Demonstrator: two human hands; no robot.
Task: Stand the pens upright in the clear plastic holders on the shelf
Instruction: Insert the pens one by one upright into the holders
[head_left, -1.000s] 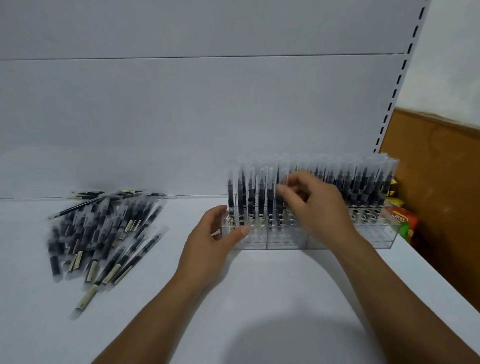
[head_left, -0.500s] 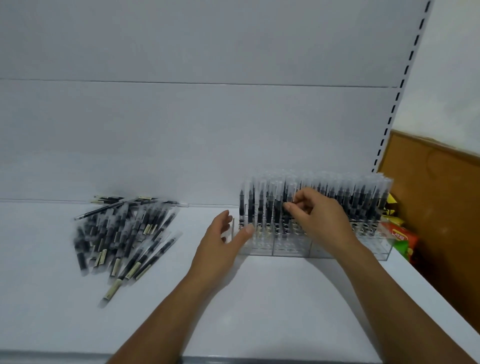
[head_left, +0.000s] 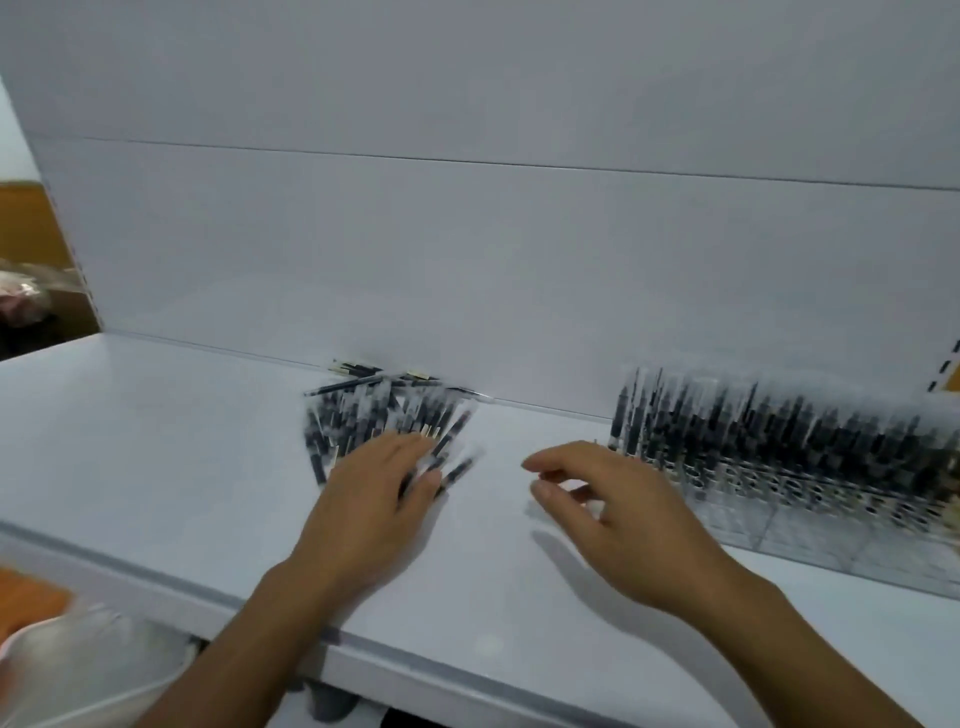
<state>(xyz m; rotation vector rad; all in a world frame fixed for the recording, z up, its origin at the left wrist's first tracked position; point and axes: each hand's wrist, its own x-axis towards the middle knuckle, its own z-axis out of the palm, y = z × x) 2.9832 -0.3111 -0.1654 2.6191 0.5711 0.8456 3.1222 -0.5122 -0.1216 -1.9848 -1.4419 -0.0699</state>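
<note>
Pens (head_left: 363, 415), each apparently sealed in its own clear sleeve, are shown heaped in a loose, fanned pile on the white shelf (head_left: 156, 441), close against the back panel (head_left: 467, 234); motion blur prevents a count. The left hand (head_left: 374, 499) is laid over the near edge of the pile with its fingers extended and roughly flat, touching the topmost pens; no pen is seen to be gripped. To its right, the right hand (head_left: 623, 514) is held just above bare shelf, between the pile and the rack, its fingers loosely curled and nothing held. At far right, the clear plastic holders (head_left: 810, 525) are seen crowded with upright pens (head_left: 753, 431), and free slots cannot be made out through the blur. Each pen is judged to be light, slender and stiff, so little force is needed, but the glossy sleeve is likely to be slippery, both against fingers and against neighbouring sleeves. A hold is best taken at mid-barrel, pinched between thumb and two fingers, so that the pen can be turned vertical without pivoting. A pinch on the loose end of a sleeve is to be avoided, since the film may crumple or the pen may slide within it. The pile may be expected to spread when one pen is drawn out.
</note>
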